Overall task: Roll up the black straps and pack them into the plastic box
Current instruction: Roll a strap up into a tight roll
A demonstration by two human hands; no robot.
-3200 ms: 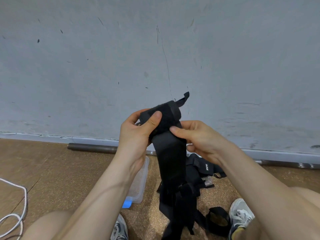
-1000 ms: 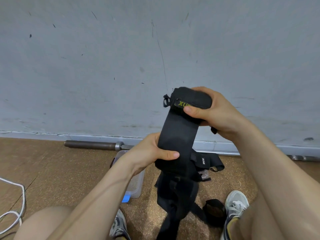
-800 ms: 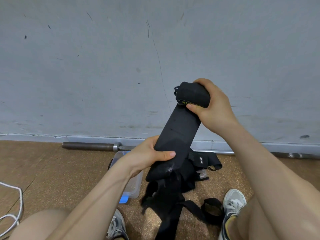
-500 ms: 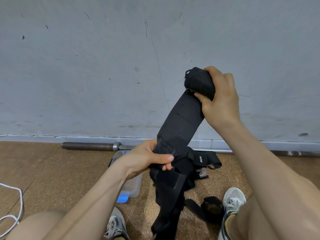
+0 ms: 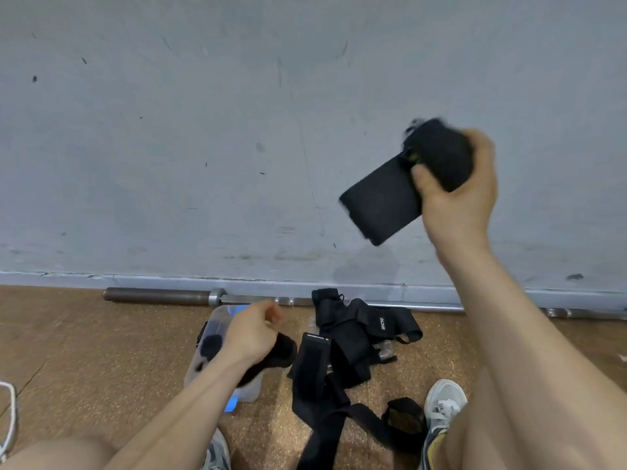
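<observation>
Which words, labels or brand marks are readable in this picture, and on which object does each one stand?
No text reads clearly.
White brand print, turned sideways, on the folded strap near the wall: too small to read.
Small white label on the long strap: too small.
Yellow-green mark on the rolled strap in the right hand: blurred.

A barbell [image 5: 159,296] is lying along the foot of the scuffed grey wall [image 5: 169,130], stretching from nine o'clock toward three. A white cable [image 5: 10,412] is curling over the brown speckled floor [image 5: 84,351] at eight o'clock. A grey sneaker [image 5: 444,398] is resting at five o'clock.
</observation>
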